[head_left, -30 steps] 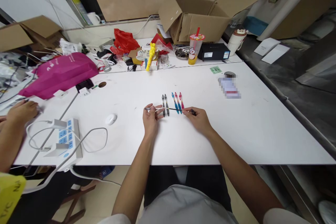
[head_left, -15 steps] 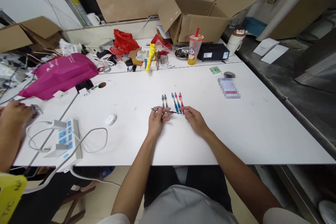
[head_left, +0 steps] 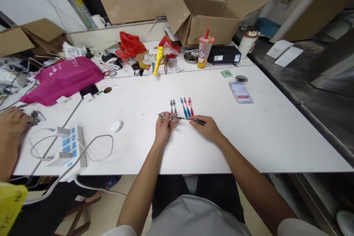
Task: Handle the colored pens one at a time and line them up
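My left hand is closed round a thin dark pen piece, slim like a refill, held level above the table. Its right end points to my right hand, whose fingers pinch a thicker dark pen barrel. The two pieces nearly line up; whether their ends touch, I cannot tell. Just beyond my hands lie two dark clear pens, partly hidden by my left fingers. Right of them are two blue pens, one topped with red, and a pink pen.
A white earbud case and a power strip with looping cables lie to the left. A co-worker's hand rests at the far left. Behind are a drink cup, a cardboard box and a yellow stick; a pixelated item lies right.
My right hand has shifted slightly right, and the dark pen barrel now shows in its fingers. The left hand keeps the thin piece. The co-worker's hand has moved a little.
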A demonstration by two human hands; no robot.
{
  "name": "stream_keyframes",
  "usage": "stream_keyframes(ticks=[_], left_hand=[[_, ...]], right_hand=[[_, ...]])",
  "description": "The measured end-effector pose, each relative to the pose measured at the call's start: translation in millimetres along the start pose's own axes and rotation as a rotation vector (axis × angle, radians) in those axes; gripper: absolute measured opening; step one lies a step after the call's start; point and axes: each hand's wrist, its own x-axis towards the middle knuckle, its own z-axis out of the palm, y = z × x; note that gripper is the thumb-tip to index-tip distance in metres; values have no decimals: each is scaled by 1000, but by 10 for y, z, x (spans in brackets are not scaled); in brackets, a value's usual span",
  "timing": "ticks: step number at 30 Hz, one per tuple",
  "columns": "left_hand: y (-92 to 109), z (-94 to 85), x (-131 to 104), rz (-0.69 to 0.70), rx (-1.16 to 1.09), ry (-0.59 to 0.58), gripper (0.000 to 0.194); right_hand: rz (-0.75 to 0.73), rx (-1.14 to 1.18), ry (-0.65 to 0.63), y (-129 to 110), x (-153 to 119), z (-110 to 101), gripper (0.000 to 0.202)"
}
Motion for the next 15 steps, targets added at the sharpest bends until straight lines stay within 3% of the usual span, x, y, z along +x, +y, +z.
stream_keyframes(ticks=[7,12,15], left_hand=[[-29,12,-8,-1,29,-48,44],[-72,34,-25,3,78,-77,45],[-89,36,-29,7,116,-81,46]], right_hand=[[11,17,-23,17,1,39,30],[-146,43,-81,6,2,71,32],[-127,68,-85,4,1,84,37]])
